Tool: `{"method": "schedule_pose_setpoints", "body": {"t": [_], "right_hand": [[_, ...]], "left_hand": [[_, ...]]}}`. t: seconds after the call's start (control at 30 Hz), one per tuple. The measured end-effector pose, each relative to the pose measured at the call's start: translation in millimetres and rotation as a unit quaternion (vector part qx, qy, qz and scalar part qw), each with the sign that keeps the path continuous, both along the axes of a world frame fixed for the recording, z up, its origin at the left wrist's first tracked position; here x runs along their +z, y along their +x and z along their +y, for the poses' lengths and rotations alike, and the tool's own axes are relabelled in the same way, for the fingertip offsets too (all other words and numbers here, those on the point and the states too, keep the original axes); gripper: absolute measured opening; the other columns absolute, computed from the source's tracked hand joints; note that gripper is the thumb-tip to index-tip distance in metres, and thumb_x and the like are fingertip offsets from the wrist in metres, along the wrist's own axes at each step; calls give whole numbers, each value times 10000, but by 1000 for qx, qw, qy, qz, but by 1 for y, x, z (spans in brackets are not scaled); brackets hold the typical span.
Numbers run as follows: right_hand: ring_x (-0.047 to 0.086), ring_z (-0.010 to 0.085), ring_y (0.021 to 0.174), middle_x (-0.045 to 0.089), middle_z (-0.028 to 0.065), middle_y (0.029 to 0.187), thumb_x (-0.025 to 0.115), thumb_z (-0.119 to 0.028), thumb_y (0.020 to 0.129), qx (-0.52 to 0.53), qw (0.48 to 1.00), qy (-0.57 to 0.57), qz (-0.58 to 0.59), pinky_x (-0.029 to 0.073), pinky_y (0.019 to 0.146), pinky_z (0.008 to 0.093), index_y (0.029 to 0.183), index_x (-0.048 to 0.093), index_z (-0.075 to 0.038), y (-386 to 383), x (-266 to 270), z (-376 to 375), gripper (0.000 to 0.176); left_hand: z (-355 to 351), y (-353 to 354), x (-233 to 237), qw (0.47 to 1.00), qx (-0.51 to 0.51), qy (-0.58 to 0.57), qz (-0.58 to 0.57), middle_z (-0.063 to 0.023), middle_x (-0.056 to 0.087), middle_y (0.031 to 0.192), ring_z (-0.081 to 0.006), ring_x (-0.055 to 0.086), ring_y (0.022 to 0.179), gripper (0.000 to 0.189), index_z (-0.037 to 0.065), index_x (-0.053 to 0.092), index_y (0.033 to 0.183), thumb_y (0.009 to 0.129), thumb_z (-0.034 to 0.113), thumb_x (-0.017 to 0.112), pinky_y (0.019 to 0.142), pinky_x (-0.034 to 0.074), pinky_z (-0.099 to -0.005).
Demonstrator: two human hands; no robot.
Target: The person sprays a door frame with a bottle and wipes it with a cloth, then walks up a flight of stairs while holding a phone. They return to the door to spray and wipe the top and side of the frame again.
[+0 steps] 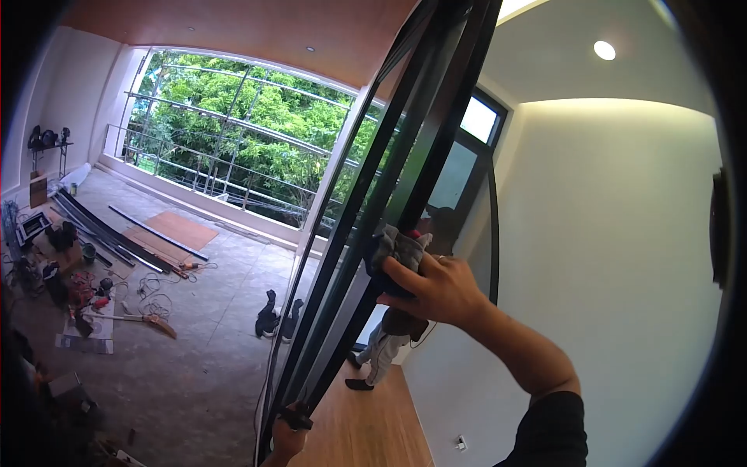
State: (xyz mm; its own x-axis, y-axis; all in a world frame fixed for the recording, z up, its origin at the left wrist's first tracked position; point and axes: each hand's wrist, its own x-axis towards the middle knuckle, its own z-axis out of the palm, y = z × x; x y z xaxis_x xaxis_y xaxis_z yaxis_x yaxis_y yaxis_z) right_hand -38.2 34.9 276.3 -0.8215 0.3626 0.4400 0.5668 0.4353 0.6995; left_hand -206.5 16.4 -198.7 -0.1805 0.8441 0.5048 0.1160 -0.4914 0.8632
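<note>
Black metal frame [405, 156], tall and glazed, runs at a slant from top centre down to the bottom edge of the view. Right hand [436, 292]: fingers closed on a grey cloth [397, 245], bunched and pressed against the frame at about mid-height, on its right-hand side. A ring shows on one finger; the forearm comes in from lower right with a dark sleeve [552, 432] at the elbow. Left hand [286, 442]: low at the bottom edge, against the foot of the frame and touching a small dark part there; mostly cut off, so cannot tell whether it grips. Behind the frame, a person [385, 346] in light trousers stands on the wood floor [366, 428], upper body hidden by the right hand and the frame. Right of the frame: plain white wall [607, 272], one round ceiling light [604, 50] lit. Left of the frame: grey balcony floor [202, 350] with a pair of dark shoes [276, 317] near the frame's base. Further left, well apart from the hands: long black bars [101, 229] lying side by side, a brown board [183, 229], and scattered tools [78, 288] with loose cables. A metal railing [202, 179] closes the balcony, with green trees [257, 109] beyond.
</note>
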Motion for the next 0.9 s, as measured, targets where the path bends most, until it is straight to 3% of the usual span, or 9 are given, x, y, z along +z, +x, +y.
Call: {"method": "schedule_pose_setpoints", "body": {"t": [0.27, 0.4, 0.47, 0.6, 0.63, 0.77, 0.8, 0.83, 0.9], "right_hand": [[710, 266, 706, 635, 60, 858, 749, -542, 831, -160, 976, 89, -122, 588, 649, 424, 1254, 654, -271, -18, 72, -28, 512], [710, 335, 944, 603, 134, 1181, 645, -192, 891, -206, 906, 368, -11, 608, 754, 473, 1255, 663, -276, -34, 212, -21, 374], [681, 304, 879, 617, 102, 1080, 640, -93, 843, -101, 836, 534, -76, 585, 766, 437, 1183, 719, -201, -34, 291, -4, 365], [651, 306, 1177, 699, 146, 1233, 420, 36, 957, -58, 931, 296, 205, 513, 1058, 385, 1279, 692, -63, -49, 367, -17, 433], [672, 296, 1137, 686, 157, 1284, 464, 25, 925, -75, 801, 580, -128, 520, 1042, 388, 1201, 728, -67, -2, 419, 7, 393], [637, 299, 1188, 678, 184, 1276, 504, 37, 887, -157, 889, 426, -62, 511, 1039, 411, 1155, 730, -49, -31, 382, -21, 361], [612, 281, 1244, 661, 178, 1321, 518, 29, 891, -297, 890, 334, 89, 495, 1068, 398, 1211, 717, -71, -78, 306, -47, 390], [675, 333, 870, 647, 129, 1046, 595, -61, 834, -125, 889, 422, -128, 569, 827, 458, 1188, 729, -195, -22, 328, -17, 403], [711, 299, 1024, 701, 91, 1021, 579, -108, 862, -328, 890, 305, -91, 559, 942, 428, 1261, 672, -243, -51, 209, -46, 431]], "left_hand": [[-5, -2, 17, 998, 0, -54, -18, -165, 742, 1061, -299, 723, 1016, 513, 21, 680, 1247, 749, 84, 787, 896, 552, -375], [15, 11, -27, 994, -18, -68, -83, -158, 745, 1042, -293, 721, 1004, 494, 28, 690, 1226, 744, 75, 786, 892, 549, -377], [16, 14, -31, 993, -12, -68, -95, -158, 743, 1049, -289, 715, 1009, 487, 32, 693, 1218, 742, 72, 786, 896, 544, -377], [8, 14, -28, 991, -12, -92, -91, -156, 738, 1068, -282, 702, 1033, 487, 36, 692, 1212, 736, 64, 786, 919, 531, -378], [7, 16, -28, 991, -16, -96, -95, -155, 736, 1073, -282, 699, 1040, 488, 37, 691, 1212, 735, 62, 786, 926, 528, -378], [5, 13, -30, 992, -2, -87, -89, -151, 731, 1072, -304, 697, 1024, 486, 27, 685, 1208, 733, 60, 783, 927, 526, -386], [0, 10, -16, 992, -1, -91, -87, -151, 730, 1071, -310, 696, 1023, 484, 25, 684, 1206, 734, 62, 782, 929, 524, -391], [-4, 7, -9, 992, -1, -97, -86, -152, 728, 1071, -316, 695, 1021, 481, 24, 684, 1205, 735, 64, 780, 930, 522, -396], [-1, 3, -14, 993, -17, -77, -83, -157, 724, 1067, -330, 691, 1024, 475, 22, 682, 1206, 742, 65, 773, 929, 521, -399]]}}
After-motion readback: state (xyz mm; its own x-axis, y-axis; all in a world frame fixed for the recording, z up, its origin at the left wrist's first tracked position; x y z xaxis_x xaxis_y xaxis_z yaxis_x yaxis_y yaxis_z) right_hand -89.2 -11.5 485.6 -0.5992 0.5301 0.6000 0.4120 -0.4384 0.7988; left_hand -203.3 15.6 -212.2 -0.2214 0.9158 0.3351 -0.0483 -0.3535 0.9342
